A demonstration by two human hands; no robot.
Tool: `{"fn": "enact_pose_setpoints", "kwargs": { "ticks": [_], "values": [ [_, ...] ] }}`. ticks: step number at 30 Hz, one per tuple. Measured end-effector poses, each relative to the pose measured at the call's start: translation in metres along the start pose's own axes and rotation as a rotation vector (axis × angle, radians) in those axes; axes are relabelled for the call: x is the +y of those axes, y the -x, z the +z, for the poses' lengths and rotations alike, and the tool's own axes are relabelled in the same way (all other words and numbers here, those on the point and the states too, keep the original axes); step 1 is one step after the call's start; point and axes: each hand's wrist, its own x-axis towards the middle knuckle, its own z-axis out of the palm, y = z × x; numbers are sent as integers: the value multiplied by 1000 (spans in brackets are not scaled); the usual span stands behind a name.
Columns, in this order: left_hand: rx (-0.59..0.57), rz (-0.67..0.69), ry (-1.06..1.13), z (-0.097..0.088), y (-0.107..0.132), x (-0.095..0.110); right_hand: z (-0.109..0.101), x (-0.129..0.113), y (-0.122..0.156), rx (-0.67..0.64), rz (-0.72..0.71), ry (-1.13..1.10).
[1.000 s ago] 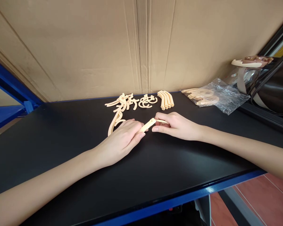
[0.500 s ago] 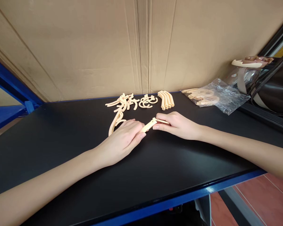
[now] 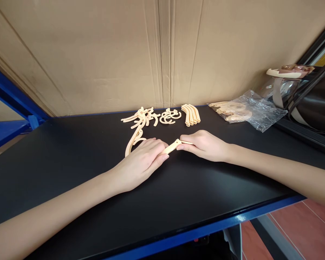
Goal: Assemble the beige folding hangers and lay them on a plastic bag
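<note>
The left hand (image 3: 143, 160) has its fingers closed around a wide beige piece (image 3: 171, 147), of which only the end comes out, and the right hand (image 3: 203, 144) pinches a thin piece (image 3: 187, 142) between thumb and finger. The two pieces meet end to end between the hands; whether they are already joined, I cannot tell, so I judge this step not surely finished. Behind the hands, the loose heap (image 3: 142, 115) and the small curved pieces (image 3: 166, 119) lie untouched, and seem to be what is left. The long curved pieces (image 3: 190, 115), side by side at the right, look already put in order. All this rests on the black worktop (image 3: 178, 202). At its far right is a clear plastic bag (image 3: 264, 113) with beige parts inside; behind stands a cardboard wall (image 3: 97, 54).
</note>
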Motion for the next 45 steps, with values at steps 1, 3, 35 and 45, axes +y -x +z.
{"fn": "enact_pose_setpoints", "kwargs": {
  "ticks": [1, 3, 35, 45],
  "values": [
    [-5, 1, 1, 0, 0, 0, 0, 1, 1, -3, -5, 36],
    [-13, 1, 3, 0, 0, 1, 0, 2, 1, -4, -38, 145],
    [299, -568, 30, 3, -3, -34, -4, 3, -1, -32, -291, 219],
    [270, -562, -12, 5, -4, -28, -1, 0, -2, -92, -189, -359]
  ]
}}
